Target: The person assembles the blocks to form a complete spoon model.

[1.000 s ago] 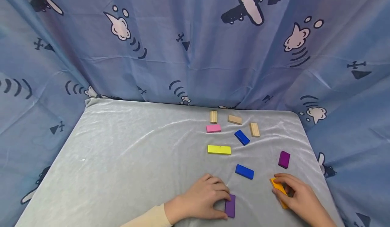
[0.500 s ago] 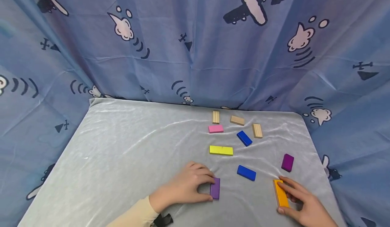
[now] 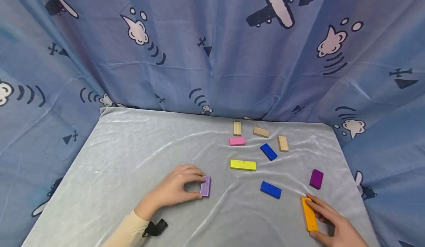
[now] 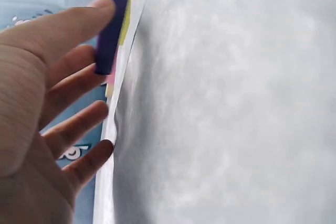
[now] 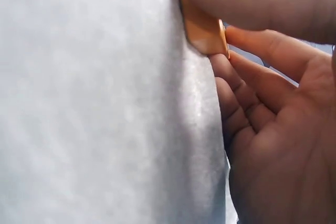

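Note:
My left hand (image 3: 174, 186) pinches a purple wooden block (image 3: 205, 186) by its two ends, thumb at the near end and fingertips at the far end. In the left wrist view the purple block (image 4: 111, 32) sits between thumb and fingers, the lower fingers spread apart. At the right front, my right hand (image 3: 333, 221) holds an orange block (image 3: 309, 214) by its ends, thumb near and fingers far. The right wrist view shows the thumb on the orange block (image 5: 202, 24), with the other fingers curled behind it.
A blue block (image 3: 270, 190) and a dark magenta block (image 3: 316, 179) lie between the hands and beyond. Farther back are a yellow block (image 3: 243, 165), a pink one (image 3: 237, 141), another blue block (image 3: 268, 152) and several plain wooden blocks (image 3: 261, 132). Patterned curtains (image 3: 166, 55) surround the grey cloth (image 3: 139, 147).
My left hand has moved left and away from me with the purple block. My right hand has shifted its grip to the orange block's ends; the block has turned slightly. The other blocks stay put.

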A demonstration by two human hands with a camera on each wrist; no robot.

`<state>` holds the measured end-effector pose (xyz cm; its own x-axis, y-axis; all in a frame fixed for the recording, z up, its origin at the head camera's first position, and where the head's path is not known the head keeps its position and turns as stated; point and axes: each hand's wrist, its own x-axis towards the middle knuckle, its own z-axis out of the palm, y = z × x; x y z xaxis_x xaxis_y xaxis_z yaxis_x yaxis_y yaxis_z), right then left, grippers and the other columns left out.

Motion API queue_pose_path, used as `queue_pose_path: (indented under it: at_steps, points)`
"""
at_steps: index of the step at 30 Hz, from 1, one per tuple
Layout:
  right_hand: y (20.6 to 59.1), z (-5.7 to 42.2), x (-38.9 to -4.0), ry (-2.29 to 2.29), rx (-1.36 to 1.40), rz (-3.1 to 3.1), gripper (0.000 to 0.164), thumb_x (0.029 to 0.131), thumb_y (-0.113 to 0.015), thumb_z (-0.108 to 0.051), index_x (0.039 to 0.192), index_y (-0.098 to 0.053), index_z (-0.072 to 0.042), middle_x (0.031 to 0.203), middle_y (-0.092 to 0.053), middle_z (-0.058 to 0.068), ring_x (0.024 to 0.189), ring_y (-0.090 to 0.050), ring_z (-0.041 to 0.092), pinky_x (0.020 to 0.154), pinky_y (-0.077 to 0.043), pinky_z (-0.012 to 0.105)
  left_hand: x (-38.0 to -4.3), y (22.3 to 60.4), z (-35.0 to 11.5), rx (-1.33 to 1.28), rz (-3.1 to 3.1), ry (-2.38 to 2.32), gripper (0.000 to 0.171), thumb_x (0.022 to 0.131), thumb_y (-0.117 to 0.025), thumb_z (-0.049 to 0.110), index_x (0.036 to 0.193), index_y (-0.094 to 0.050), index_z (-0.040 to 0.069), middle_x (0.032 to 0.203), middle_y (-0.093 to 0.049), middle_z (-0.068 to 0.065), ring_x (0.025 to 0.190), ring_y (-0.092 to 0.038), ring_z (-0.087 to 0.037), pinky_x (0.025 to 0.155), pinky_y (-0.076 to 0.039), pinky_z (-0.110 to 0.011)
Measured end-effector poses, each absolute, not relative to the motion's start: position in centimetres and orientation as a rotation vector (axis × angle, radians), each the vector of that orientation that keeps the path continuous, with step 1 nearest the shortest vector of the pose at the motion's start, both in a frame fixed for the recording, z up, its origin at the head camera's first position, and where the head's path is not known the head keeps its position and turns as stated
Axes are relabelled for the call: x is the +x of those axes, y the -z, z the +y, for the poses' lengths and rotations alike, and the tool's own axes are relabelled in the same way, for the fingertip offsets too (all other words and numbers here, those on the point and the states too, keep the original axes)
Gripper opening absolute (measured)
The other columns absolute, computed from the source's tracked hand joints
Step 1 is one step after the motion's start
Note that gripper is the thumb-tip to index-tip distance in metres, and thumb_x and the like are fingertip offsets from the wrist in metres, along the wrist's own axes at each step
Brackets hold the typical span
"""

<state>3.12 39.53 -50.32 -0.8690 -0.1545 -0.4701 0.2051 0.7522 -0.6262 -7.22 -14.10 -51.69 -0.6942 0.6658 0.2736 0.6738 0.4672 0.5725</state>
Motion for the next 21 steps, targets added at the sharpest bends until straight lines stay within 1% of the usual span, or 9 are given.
queue_pose_path:
  at_steps: [4,6,7,12,15,18,21]
  points:
    - [50.4,39.4,3.6,0.998,0.051,2.474,0.083,0.084,-0.095,-0.038,0.154,-0.062,-0.008,0.17,-0.039,0.022,0.118,-0.043,-0.02,0.095,-0.054,0.015,-7.3,52.8,-15.0,-1.212,-2.708,1.102,0.049,0.087,-0.094,0.04,0.129,-0.081,0.02,0.138,-0.071,0.009,0.138,-0.059,-0.019,0.118,-0.044,-0.048]
    - [50.5,39.2,3.8,0.996,0.063,2.506,0.078,0.084,-0.095,-0.039,0.15,-0.066,-0.009,0.17,-0.041,0.021,0.118,-0.036,-0.025,0.095,-0.054,0.015,-7.3,53.3,-15.3,-1.194,-2.708,1.142,0.05,0.087,-0.094,0.042,0.13,-0.08,0.021,0.14,-0.07,0.009,0.139,-0.058,-0.02,0.119,-0.043,-0.049]
    - [50.5,39.0,3.8,0.992,0.065,2.528,0.076,0.084,-0.095,-0.039,0.149,-0.067,-0.01,0.169,-0.042,0.021,0.118,-0.036,-0.026,0.094,-0.055,0.015,-7.3,53.6,-15.4,-1.183,-2.704,1.161,0.05,0.087,-0.094,0.042,0.131,-0.08,0.022,0.141,-0.07,0.01,0.14,-0.057,-0.02,0.119,-0.043,-0.049]
    - [50.6,38.5,4.1,0.96,0.051,2.64,0.073,0.082,-0.097,-0.04,0.144,-0.072,-0.01,0.165,-0.049,0.02,0.117,-0.037,-0.026,0.09,-0.057,0.016,-7.3,54.3,-15.7,-1.174,-2.66,1.192,0.052,0.087,-0.094,0.043,0.132,-0.08,0.022,0.143,-0.069,0.01,0.141,-0.057,-0.02,0.119,-0.043,-0.05]
    - [50.5,38.4,4.2,0.951,0.05,2.665,0.073,0.081,-0.098,-0.039,0.142,-0.073,-0.009,0.163,-0.05,0.02,0.115,-0.041,-0.024,0.089,-0.057,0.016,-7.3,54.4,-15.7,-1.187,-2.632,1.183,0.052,0.086,-0.094,0.042,0.131,-0.08,0.021,0.142,-0.07,0.008,0.14,-0.058,-0.021,0.118,-0.044,-0.049]
    - [50.4,38.3,4.3,0.94,0.056,2.681,0.073,0.081,-0.098,-0.039,0.142,-0.073,-0.009,0.163,-0.05,0.021,0.114,-0.046,-0.019,0.088,-0.057,0.016,-7.3,54.4,-15.6,-1.202,-2.612,1.187,0.051,0.085,-0.095,0.042,0.13,-0.08,0.021,0.141,-0.07,0.008,0.139,-0.058,-0.021,0.118,-0.044,-0.049]
    - [50.3,38.3,4.3,0.922,0.069,2.685,0.073,0.081,-0.098,-0.04,0.142,-0.073,-0.007,0.163,-0.05,0.022,0.111,-0.053,-0.011,0.086,-0.057,0.017,-7.2,54.4,-15.5,-1.21,-2.602,1.201,0.051,0.084,-0.096,0.043,0.128,-0.081,0.022,0.14,-0.071,0.008,0.139,-0.058,-0.02,0.118,-0.044,-0.048]
